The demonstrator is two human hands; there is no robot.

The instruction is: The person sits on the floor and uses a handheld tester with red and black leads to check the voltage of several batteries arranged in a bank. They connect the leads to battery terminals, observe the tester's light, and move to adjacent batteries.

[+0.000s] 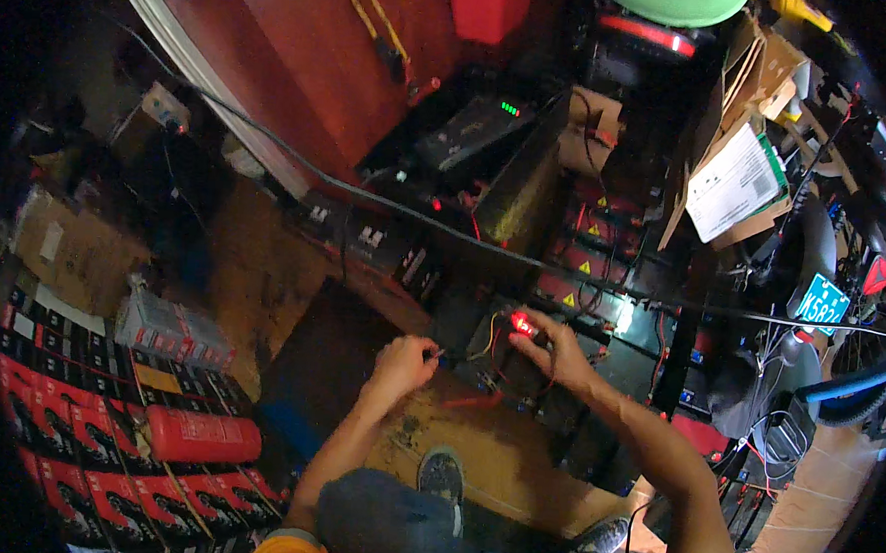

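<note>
Between the thumb and fingers of my right hand is a small meter with a lit red display. Thin red and yellow wires hang beside it, over dark battery cases. My left hand is a little lower and to the left, pinching a small thin dark piece that may be a probe or wire end. Beneath the hands, a short red item lies near the front of the battery cases. The red glow blurs the display's digits.
A long grey cable crosses above the work area. Behind it stands a black charger with green and red lights. Stacked red and black boxes carry a red cylinder at left. An open carton and parked vehicles with a blue plate stand right.
</note>
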